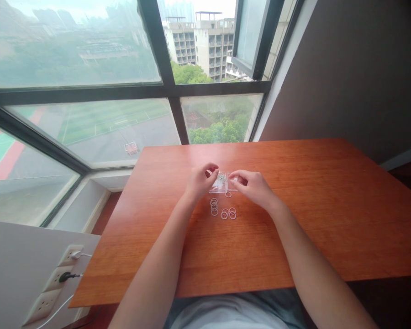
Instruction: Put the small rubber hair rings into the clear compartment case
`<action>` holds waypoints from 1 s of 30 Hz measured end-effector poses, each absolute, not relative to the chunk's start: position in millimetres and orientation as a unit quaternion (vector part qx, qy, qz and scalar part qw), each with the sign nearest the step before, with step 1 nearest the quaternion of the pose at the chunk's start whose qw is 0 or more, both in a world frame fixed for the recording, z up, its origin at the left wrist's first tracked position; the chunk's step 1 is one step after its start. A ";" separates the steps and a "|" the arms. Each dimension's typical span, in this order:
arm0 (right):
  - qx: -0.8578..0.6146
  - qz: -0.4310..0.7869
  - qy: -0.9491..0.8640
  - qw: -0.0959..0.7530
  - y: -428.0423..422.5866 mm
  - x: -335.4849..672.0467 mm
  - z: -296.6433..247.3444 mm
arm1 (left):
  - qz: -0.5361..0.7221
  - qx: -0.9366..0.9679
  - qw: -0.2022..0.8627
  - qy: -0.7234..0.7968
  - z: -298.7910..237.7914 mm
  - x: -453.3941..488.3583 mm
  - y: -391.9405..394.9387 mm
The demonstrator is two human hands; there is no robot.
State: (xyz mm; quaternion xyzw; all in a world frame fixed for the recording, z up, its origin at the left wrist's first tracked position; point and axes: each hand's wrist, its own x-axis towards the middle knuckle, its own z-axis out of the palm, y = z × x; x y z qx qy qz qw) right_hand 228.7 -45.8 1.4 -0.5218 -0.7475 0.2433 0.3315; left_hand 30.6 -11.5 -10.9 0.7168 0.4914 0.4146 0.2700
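Observation:
A small clear plastic bag [222, 184] with small rings inside is held just above the wooden table [311, 205]. My left hand [200, 181] pinches its left top corner, fingers closed. My right hand [251, 185] pinches its right edge, fingers also closed. Several small white rings [222, 210] lie loose on the table just in front of the bag, between my wrists.
The table stands against a large window [123, 119] with dark frames at the back and left. A brown wall [356, 68] rises at the right. Wall sockets [60, 278] with plugged cables sit low at the left, beside the table's near corner.

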 end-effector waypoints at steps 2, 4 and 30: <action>-0.523 0.245 -0.749 0.324 -45.6 229.2 1.1 | 0.416 0.717 0.267 0.491 -10.3 30.0 -11.7; -0.520 0.252 -0.755 0.310 -45.7 229.6 0.5 | 0.416 0.719 0.265 0.490 -9.3 28.9 -12.0; -0.433 0.263 -0.845 0.172 -69.4 190.8 -11.4 | 0.401 0.722 0.247 0.506 0.4 21.6 -12.9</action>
